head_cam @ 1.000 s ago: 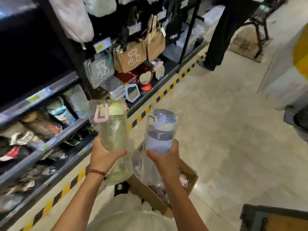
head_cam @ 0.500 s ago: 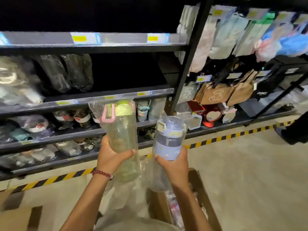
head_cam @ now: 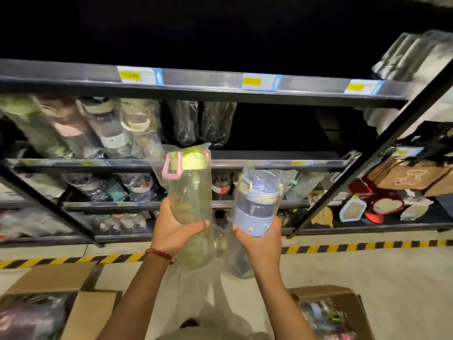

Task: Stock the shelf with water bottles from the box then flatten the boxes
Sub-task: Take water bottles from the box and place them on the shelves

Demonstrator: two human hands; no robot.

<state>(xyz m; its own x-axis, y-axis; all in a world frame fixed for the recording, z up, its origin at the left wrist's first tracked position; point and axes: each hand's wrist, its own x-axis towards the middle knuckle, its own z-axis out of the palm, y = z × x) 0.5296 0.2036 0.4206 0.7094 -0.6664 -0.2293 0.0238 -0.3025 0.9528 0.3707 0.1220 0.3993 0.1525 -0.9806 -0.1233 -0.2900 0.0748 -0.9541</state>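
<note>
Now the view faces the shelf more squarely than half a second ago, with its dark top rail and yellow price tags running straight across the upper part of the scene. The left hand grips a clear bottle with a green lid and pink loop, wrapped in plastic, fingers and thumb curled round its lower half. The right hand grips a shorter blue bottle, also bagged, just beside the first. Both bottles stand upright in front of the middle shelves, as before, and sit higher against the racks than they did. Wrapped bottles lie on the shelves to the left, blurred. A red beaded bracelet circles the left wrist. On the floor, an open cardboard box with wrapped goods sits near right, and a second box, barely in view earlier, shows near left. Brown bags hang far right.
</note>
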